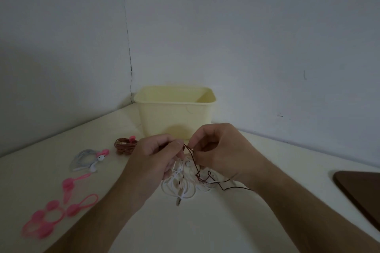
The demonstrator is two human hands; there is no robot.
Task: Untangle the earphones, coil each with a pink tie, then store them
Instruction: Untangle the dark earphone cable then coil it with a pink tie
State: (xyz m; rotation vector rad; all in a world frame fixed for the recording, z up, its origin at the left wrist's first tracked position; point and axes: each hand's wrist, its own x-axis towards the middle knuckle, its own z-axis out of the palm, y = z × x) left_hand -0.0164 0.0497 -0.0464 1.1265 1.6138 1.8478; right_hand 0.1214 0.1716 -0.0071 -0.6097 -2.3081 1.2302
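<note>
A tangle of white earphone cables (181,187) lies on the table in front of me, with a dark brown cable (195,162) running up out of it. My left hand (152,156) and my right hand (222,148) both pinch that brown cable just above the tangle, fingertips close together. Its loose end trails right under my right wrist. A brown coiled earphone (124,145) with a pink tie sits at the left. Beside it lies a white coiled earphone (87,159), also tied in pink. Several loose pink ties (55,211) lie at the near left.
A pale yellow open bin (174,113) stands at the back against the wall corner. A dark brown board (362,189) lies at the table's right edge. The cream table (205,232) runs toward me.
</note>
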